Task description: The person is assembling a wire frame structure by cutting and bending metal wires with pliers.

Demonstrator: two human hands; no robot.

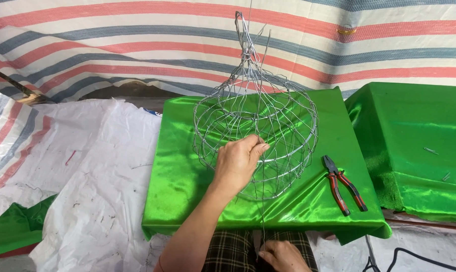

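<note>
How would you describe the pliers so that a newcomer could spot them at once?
Find the green satin-covered table in the middle. The pliers lie flat on its right part, just right of the wire basket. Their red and black handles and dark jaws set them apart from the bare silver wire.

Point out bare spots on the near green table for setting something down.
Free: the green cloth left of the wire basket, and the front edge between left hand and pliers. Crowded: centre under the basket, right edge by the pliers.
</note>
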